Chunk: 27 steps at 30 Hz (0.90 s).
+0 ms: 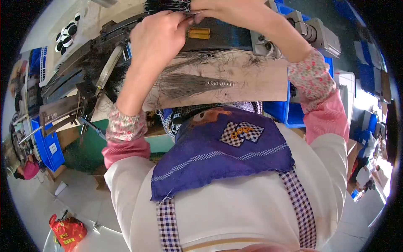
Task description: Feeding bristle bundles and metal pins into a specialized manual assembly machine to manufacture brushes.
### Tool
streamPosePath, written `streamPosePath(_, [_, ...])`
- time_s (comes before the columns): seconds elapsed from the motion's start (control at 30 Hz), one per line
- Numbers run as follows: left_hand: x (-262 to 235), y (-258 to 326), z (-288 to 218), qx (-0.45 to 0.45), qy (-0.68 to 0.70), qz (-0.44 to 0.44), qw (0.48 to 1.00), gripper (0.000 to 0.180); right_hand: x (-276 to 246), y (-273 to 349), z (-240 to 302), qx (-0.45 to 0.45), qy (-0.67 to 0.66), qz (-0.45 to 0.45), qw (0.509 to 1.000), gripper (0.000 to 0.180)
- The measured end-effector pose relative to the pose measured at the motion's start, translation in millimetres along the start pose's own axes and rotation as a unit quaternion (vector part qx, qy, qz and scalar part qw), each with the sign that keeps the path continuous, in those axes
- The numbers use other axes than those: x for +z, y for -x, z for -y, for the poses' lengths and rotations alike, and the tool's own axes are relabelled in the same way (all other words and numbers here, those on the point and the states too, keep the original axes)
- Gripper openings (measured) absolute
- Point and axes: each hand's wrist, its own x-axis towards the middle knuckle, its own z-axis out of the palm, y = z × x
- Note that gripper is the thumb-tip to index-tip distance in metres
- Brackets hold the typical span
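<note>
At the top edge of the head view my left hand [157, 38] and my right hand [231, 10] meet, fingertips pinched close together. A thin light sliver shows between them, too small to name. Right behind the fingers is a dense cluster of black, wire-like strands [166, 6]. Below the hands, a fanned bundle of thin dark wires [193, 85] lies on a pale board [262, 82], its gathered end pointing right. A second bundle of wires [189, 59] lies partly behind my left wrist. Beside the fingers sits a small yellow block [198, 33] on the dark machine bed.
Metal machine parts [317, 35] stand beyond my right forearm, with a blue bin [289, 111] below them. To the left are a lever arm [110, 67] and a metal bracket [58, 111]. White-and-black round pieces [67, 35] lie at far left. A red bag [69, 231] rests on the floor.
</note>
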Motion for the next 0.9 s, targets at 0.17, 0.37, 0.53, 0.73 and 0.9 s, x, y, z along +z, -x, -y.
streamPosePath(0.17, [-31.4,18.2,5.9,0.058,-0.229,-0.131,0.963,0.008,21.2,-12.3,6.3,0.001,-0.065,-0.09,0.994,0.018])
streamPosePath(0.37, [4.2,80.1,-33.4,-0.233,0.375,-0.247,0.863,0.023,58.9,-37.5,-1.9,0.066,-0.097,-0.101,0.988,0.017])
streamPosePath(0.53, [-14.1,81.7,17.3,-0.271,0.952,-0.084,0.115,0.051,51.9,-44.5,4.2,0.114,-0.093,-0.068,0.987,0.017])
streamPosePath(0.73, [-33.3,51.0,-28.1,-0.356,0.776,0.001,0.521,0.039,55.0,-43.1,4.8,0.14,-0.08,-0.033,0.986,0.016])
streamPosePath(0.9, [44.4,78.3,11.0,-0.288,0.382,-0.103,0.872,0.031,52.1,-48.8,4.5,0.11,-0.062,-0.025,0.992,0.017])
